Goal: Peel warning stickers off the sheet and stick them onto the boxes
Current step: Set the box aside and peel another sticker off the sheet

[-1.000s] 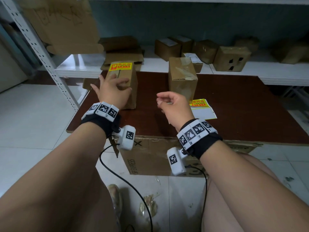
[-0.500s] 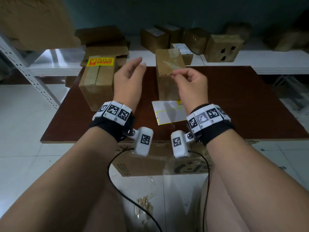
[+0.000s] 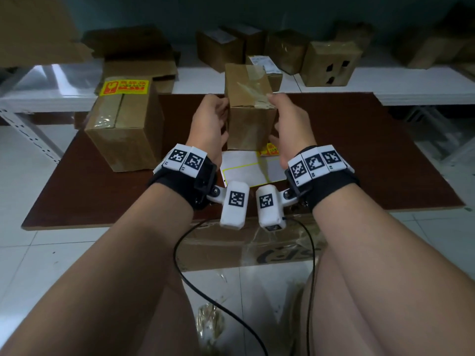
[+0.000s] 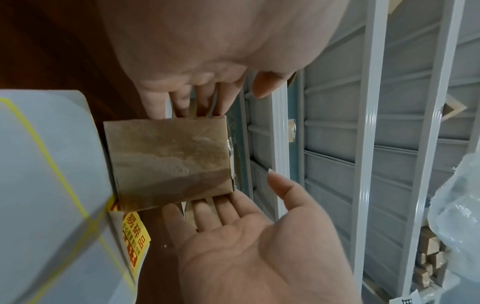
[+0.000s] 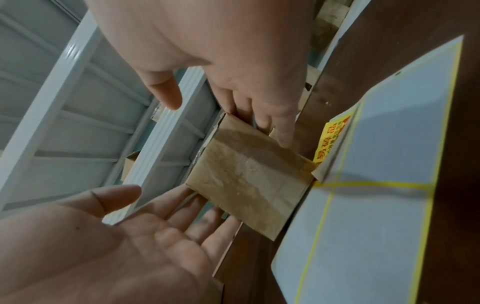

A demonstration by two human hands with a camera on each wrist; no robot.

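Note:
A small taped cardboard box [image 3: 250, 109] [image 4: 168, 160] [image 5: 249, 181] stands mid-table at the far edge of the white sticker sheet [image 3: 244, 170] [image 4: 46, 185] [image 5: 376, 205]. My left hand [image 3: 210, 124] [image 4: 207, 61] [image 5: 116, 246] lies flat against its left side and my right hand [image 3: 290, 124] [image 4: 246, 246] [image 5: 233, 61] against its right side, with fingers straight and thumbs near the top edge. One yellow warning sticker [image 3: 270, 150] [image 4: 132, 240] [image 5: 330, 139] remains on the sheet beside the box. A larger box [image 3: 126, 134] on the left carries a yellow sticker [image 3: 124, 87] on top.
The brown table [image 3: 359, 155] has bare room on the right. Behind it a white shelf [image 3: 411, 86] holds several cardboard boxes. A perforated rack upright [image 3: 28, 129] stands at the left. A flattened carton [image 3: 257, 247] and a cable [image 3: 180, 255] lie below the table's front edge.
My left hand has left the stickered large box. Both hands have moved forward from mid-air and now flank the small box. My right hand's fingers have straightened out.

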